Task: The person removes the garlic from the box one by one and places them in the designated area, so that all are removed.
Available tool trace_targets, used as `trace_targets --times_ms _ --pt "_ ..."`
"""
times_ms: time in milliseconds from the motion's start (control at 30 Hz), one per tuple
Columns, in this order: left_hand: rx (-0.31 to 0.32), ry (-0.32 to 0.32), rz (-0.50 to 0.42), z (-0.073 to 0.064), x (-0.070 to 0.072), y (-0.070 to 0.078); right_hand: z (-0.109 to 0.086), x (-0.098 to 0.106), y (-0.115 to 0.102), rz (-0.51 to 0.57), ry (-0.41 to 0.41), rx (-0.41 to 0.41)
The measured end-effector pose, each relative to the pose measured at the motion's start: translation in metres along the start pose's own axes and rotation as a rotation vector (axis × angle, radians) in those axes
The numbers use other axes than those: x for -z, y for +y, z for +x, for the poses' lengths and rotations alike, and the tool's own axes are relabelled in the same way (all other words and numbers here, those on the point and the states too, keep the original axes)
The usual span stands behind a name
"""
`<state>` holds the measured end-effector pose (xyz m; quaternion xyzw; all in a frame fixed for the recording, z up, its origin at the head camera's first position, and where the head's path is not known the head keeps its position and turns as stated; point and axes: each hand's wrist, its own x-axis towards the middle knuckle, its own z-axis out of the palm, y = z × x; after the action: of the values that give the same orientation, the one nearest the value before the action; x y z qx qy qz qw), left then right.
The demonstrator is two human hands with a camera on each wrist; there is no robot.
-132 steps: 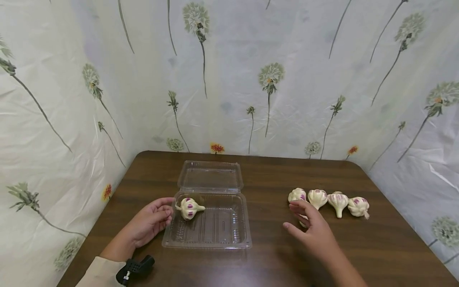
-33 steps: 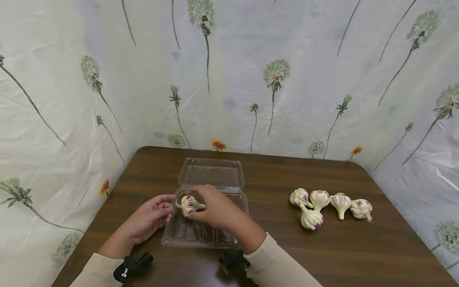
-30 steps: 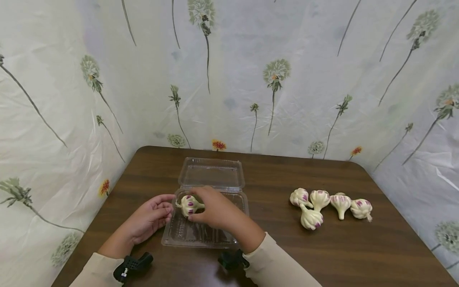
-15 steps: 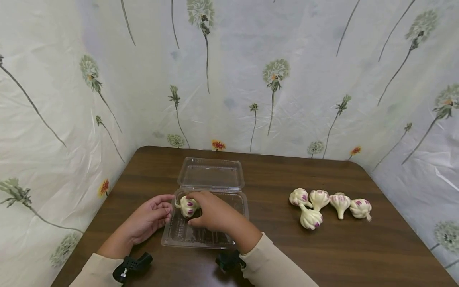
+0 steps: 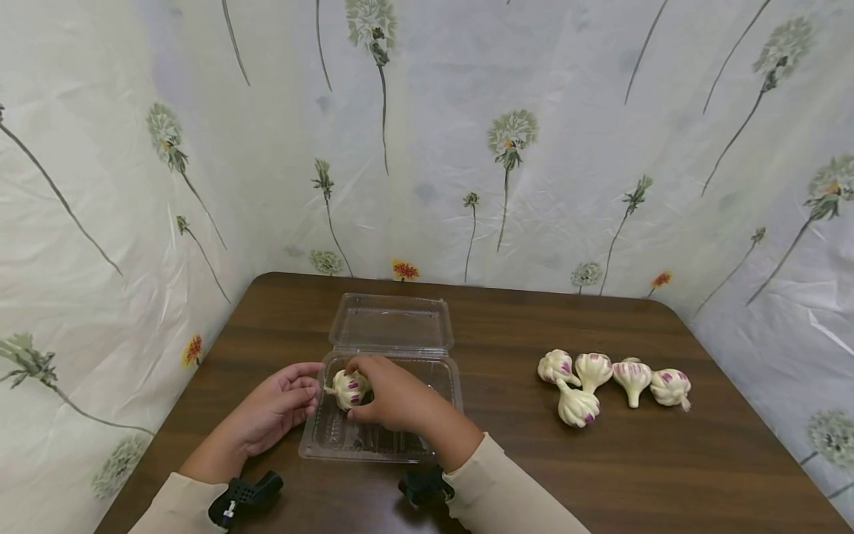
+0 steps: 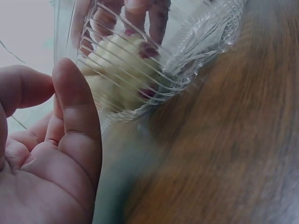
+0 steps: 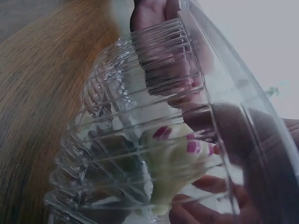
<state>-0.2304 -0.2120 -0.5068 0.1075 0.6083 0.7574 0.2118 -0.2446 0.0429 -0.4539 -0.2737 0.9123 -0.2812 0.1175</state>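
A garlic bulb (image 5: 350, 389), cream with purple patches, sits at the left end of a clear plastic clamshell container's base (image 5: 457, 386). My right hand (image 5: 400, 397) reaches over the container and holds the bulb, thumb on the near side and fingers on the far side. Its stem end is hidden by the hand in the head view. My left hand (image 5: 276, 411) rests at the container's left side, fingers loosely bent, fingertips right at the rim. In the left wrist view the bulb (image 6: 117, 70) shows through the ribbed wall. The right wrist view also shows the bulb (image 7: 173, 154) through plastic.
The container's lid (image 5: 392, 322) lies folded back behind the base. Several more garlic bulbs (image 5: 594, 371) lie grouped on the right of the brown wooden table (image 5: 534, 482). A flower-printed curtain (image 5: 427, 148) surrounds the table at the back and sides.
My right hand has come from the bulbs at the right to the container. There it grips the bulb and has turned it slightly, stem into the hand. My left hand stays put.
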Motion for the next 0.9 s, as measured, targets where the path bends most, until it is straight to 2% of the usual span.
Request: trace_targets --times_ms 300,600,900 --pt "0.003 0.002 -0.006 -0.0005 -0.001 0.0022 0.0001 -0.0005 -0.0023 -0.02 0.026 0.034" --pt "0.007 0.014 0.018 -0.0021 -0.0019 0.003 -0.0003 -0.0035 -0.0003 0.002 0.021 0.032" --pt "0.01 0.011 0.01 -0.0011 -0.0022 0.0034 0.0015 -0.0045 0.0014 -0.019 0.012 0.012"
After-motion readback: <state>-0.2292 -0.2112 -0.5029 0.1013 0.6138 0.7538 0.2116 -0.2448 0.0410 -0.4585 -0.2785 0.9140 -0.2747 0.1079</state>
